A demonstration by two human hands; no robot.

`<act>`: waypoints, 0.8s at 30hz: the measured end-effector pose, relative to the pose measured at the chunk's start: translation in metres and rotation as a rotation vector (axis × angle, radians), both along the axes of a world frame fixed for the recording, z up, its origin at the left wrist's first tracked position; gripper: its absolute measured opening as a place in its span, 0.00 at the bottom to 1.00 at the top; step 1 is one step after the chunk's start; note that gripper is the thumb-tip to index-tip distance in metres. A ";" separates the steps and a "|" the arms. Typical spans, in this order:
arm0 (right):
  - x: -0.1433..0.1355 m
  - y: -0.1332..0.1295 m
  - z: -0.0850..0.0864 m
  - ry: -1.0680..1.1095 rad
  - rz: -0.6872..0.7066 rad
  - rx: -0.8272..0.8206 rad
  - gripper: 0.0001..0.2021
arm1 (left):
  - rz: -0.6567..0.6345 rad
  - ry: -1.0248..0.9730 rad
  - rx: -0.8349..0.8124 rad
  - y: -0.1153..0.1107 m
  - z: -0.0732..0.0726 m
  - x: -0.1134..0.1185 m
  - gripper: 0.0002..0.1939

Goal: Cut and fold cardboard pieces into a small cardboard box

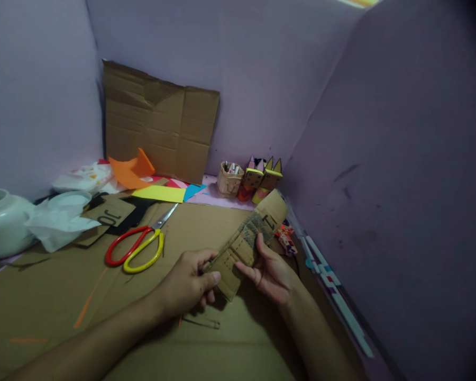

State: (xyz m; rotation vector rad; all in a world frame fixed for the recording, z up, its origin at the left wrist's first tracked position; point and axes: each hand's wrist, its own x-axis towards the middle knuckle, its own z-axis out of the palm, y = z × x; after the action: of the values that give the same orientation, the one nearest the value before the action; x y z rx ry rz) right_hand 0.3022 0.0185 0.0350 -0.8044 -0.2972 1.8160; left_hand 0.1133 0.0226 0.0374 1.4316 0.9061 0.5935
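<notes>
Cardboard strip [244,248] slants at near centre, our left hand [192,280] pinching its near end, our right hand [275,275] spread against its right edge, grip unclear. We judge it light, bendable, best edge-held.

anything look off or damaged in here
Mostly just wear: the big cardboard sheet against the back wall is creased and looks askew, its top edge sloping. Dark scuffs mark the right wall, and orange streaks show on the cardboard surface. No spill visible.
</notes>
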 end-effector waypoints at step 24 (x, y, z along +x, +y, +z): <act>0.012 0.002 0.009 -0.065 0.063 0.032 0.13 | -0.033 -0.073 -0.178 0.020 -0.017 -0.009 0.22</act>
State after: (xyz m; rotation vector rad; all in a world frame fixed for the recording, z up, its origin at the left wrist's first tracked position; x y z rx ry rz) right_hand 0.3142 0.0209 0.0439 -0.8415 -0.3969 1.8419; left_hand 0.1046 0.0423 0.0201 1.2552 0.8548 0.5238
